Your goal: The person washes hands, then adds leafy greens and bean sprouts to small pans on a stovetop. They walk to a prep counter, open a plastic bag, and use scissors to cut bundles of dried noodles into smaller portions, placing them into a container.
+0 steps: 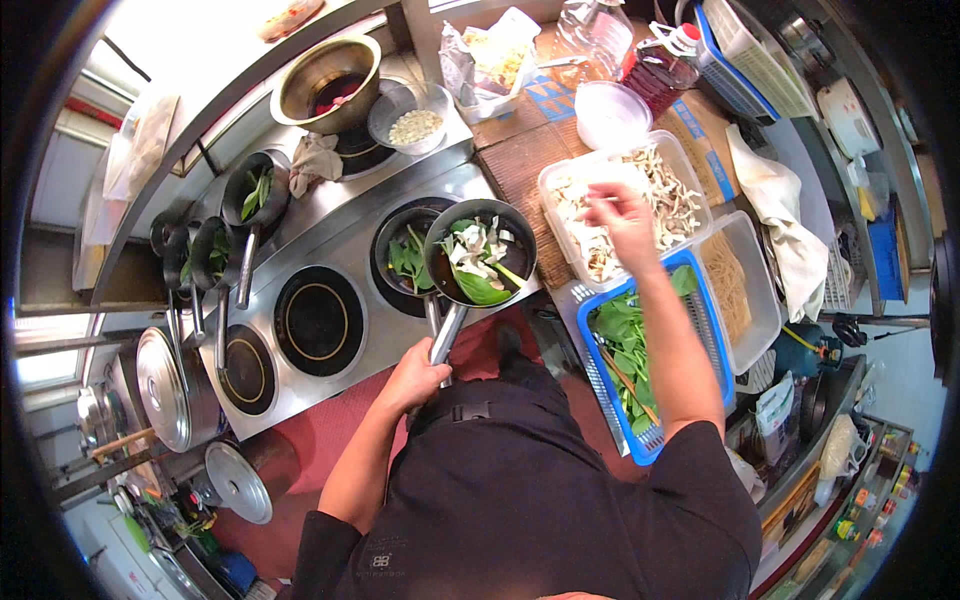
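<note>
My left hand (417,379) grips the metal handle of a dark saucepan (525,251), tilted above the cooktop. Inside that pan are green leaves (480,288) and pale sliced mushrooms (474,251). Behind it, a second saucepan (384,240) with leafy greens rests on a burner, its handle beside the held one. My right hand (626,225) is over a clear plastic tub (705,217) of sliced mushrooms (675,199). Its fingers are bent and slightly blurred; whether they pinch anything is unclear. Below that forearm, a blue basket (592,360) contains leafy greens (630,337) and chopsticks (626,375).
Two black burner plates (319,320) lie left of the pans. Several saucepans with greens (259,187) stand along the back ledge, near a metal pot (326,82) and a bowl of white pieces (412,120). A noodle tub (757,330) and a red-capped jug (664,67) are at right.
</note>
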Demonstrator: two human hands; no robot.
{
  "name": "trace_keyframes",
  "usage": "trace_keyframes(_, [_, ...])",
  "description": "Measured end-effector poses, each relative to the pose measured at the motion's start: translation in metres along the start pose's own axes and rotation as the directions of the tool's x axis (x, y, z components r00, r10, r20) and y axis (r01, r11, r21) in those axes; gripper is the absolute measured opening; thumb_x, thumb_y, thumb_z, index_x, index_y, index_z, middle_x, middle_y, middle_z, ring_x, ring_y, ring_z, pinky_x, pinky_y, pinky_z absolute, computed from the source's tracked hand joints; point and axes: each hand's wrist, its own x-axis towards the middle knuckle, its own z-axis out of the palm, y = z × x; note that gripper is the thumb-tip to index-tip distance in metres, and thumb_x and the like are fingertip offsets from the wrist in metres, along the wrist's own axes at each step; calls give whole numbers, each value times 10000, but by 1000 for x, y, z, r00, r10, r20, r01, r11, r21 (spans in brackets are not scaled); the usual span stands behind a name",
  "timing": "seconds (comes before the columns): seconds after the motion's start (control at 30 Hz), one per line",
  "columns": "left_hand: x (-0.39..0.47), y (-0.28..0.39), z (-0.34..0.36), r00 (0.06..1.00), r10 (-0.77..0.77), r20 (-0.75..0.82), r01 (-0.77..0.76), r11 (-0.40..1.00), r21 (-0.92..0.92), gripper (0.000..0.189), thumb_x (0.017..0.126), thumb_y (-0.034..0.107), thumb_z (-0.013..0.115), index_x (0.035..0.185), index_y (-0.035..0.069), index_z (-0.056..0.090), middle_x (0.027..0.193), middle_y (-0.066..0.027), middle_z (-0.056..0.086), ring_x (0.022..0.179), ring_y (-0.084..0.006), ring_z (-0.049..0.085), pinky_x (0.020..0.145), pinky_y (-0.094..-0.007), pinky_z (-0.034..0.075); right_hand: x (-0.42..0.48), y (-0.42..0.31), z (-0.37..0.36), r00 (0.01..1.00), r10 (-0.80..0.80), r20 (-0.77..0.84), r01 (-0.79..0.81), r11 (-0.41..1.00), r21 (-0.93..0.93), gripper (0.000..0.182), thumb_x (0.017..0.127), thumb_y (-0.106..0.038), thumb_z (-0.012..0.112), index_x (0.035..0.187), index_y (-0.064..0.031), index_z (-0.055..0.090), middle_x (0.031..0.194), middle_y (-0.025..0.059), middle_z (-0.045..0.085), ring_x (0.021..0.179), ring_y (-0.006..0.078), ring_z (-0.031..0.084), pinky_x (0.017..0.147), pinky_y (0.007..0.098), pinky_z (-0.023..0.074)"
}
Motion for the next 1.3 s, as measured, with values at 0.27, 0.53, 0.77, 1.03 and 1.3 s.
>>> trace_keyframes(0.27, [4,1,6,998,54,-22,-52,997,62,254,774,113,637,970,0,523,758,-66,561,630,-157,554,580,-346,477,21,56,-30,989,-15,-145,-20,972,-235,257,939,-105,606,1183,-69,678,980,74,712,763,126,664,671,278,536])
trace_keyframes(0.53, [4,-2,10,999,-8,-40,7,999,-40,249,779,98,637,987,5,536,758,-45,560,617,-136,541,559,-319,465,49,92,-170,985,-9,-172,-172,-20,-985,756,743,-173,743,1439,-171,448,1444,138,427,1271,386,473,1044,490,438])
trace_keyframes(0.77, [8,-14,11,997,62,-41,-63,998,-15,217,813,57,627,989,24,504,709,-37,546,546,-138,554,484,-310,457,52,118,-194,940,211,-267,-281,37,-959,550,823,-182,667,1350,-157,508,1293,166,544,1109,401,587,960,493,487])
trace_keyframes(1.03, [7,-16,9,1000,-5,-21,4,1000,-19,228,783,88,635,961,13,514,738,-59,557,595,-157,554,538,-337,465,53,97,-220,922,-80,-380,-267,580,-770,251,875,-224,654,1071,-69,673,970,160,716,919,311,699,813,409,535])
trace_keyframes(1.3, [2,-5,4,999,36,3,-36,997,62,225,779,111,631,940,4,517,728,-65,550,602,-165,548,549,-349,457,32,46,-142,970,-43,-239,-38,945,-325,192,937,-144,671,1107,-55,674,893,-1,682,745,51,583,657,228,475])
